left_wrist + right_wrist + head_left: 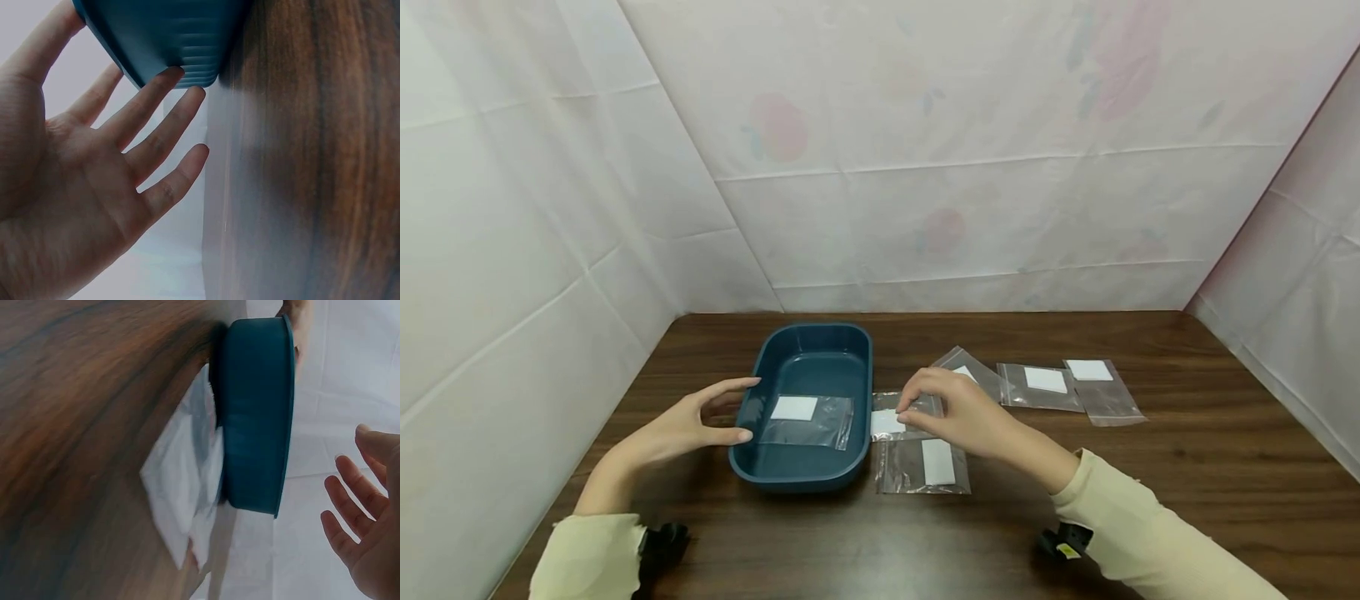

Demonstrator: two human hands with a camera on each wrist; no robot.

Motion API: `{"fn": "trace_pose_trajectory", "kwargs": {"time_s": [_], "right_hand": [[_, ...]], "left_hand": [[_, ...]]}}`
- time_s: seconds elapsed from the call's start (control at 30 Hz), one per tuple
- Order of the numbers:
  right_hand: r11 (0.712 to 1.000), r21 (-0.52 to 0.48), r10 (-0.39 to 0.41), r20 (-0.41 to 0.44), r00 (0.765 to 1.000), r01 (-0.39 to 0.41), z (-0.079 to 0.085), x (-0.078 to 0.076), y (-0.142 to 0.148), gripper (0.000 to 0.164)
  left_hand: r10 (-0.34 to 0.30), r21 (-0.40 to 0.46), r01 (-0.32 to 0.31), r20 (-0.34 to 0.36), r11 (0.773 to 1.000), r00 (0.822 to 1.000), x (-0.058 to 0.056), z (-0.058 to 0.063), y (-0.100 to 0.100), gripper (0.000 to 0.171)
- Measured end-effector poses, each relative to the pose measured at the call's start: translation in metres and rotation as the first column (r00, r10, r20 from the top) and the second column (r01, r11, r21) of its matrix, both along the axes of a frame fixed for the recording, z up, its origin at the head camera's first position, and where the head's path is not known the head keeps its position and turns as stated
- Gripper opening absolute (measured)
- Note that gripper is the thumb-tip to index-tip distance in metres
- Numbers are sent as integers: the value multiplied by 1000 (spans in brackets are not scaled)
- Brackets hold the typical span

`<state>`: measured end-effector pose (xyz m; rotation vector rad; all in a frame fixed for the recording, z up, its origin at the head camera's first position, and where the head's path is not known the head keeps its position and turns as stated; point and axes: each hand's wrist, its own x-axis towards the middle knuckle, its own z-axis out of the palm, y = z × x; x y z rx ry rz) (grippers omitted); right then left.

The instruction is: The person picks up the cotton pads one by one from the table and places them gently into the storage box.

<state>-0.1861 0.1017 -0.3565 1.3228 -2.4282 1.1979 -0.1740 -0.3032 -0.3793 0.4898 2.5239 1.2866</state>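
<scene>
Left hand (681, 427): spread wide, thumb and index finger well apart, their tips at the rim of a dark blue plastic tub (827, 367). Tub stands just to the right of this hand. Inside it, between the two hands, a clear zip bag (823, 423) lies flat, white card (794, 407) visible within.

Right hand (962, 410): raised over the bags on the surface (1195, 492), nothing held. Thumb and index finger bent toward each other with a narrow gap; remaining fingers loosely extended, per right wrist view.

Bags about the right hand, each with a white insert: one zip bag (889, 423) under its fingertips, beside the tub; a second bag (901, 468) on the wearer's side of the hand; a third bag (983, 375) behind it, partly hidden. Farther to its right, a fourth bag (1047, 390) and a fifth bag (1108, 396) lie with edges meeting.

Pale sleeves (1150, 533) cover both forearms. White patterned cloth (940, 167) hangs beyond both hands.
</scene>
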Motion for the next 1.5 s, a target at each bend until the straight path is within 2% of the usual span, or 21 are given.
{"fn": "trace_pose_trajectory", "kwargs": {"time_s": [0.1, 0.37, 0.53, 0.63, 0.83, 1.03, 1.17, 1.3, 1.5], "right_hand": [[1000, 16, 6, 9, 1000, -7, -5, 0, 3, 10], [993, 105, 40, 106, 994, -51, -18, 0, 14, 13], [988, 139, 53, 123, 991, -70, -27, 1, 18, 16], [975, 210, 49, 118, 992, -73, -31, 2, 18, 17], [922, 379, 48, 82, 995, -76, -33, 0, 15, 22], [911, 387, 126, 65, 990, -141, -38, -5, 7, 32], [909, 373, 157, 107, 982, -186, -42, -8, 1, 34], [891, 403, 171, 125, 977, -208, -45, -11, -5, 37], [865, 465, 185, 48, 982, -185, -47, -11, -10, 42]], "left_hand": [[3, 4, -3, -4, 1000, 1000, 0, 0, -1, 74], [3, 8, -3, -15, 1000, 1000, 0, 0, -5, 73], [9, -2, -9, -21, 1000, 1000, 2, 0, -6, 74], [4, 1, -4, -9, 1000, 1000, 1, 0, -6, 74], [0, 27, 0, 0, 1000, 1000, -3, 1, -3, 75], [3, 1, -3, -5, 1000, 1000, -1, 0, -3, 75], [5, 13, -5, -1, 1000, 1000, 0, -2, -3, 75], [5, 21, -5, 4, 1000, 1000, 0, -3, -2, 75], [16, -3, -16, 1, 1000, 1000, -1, -3, 1, 75]]}}
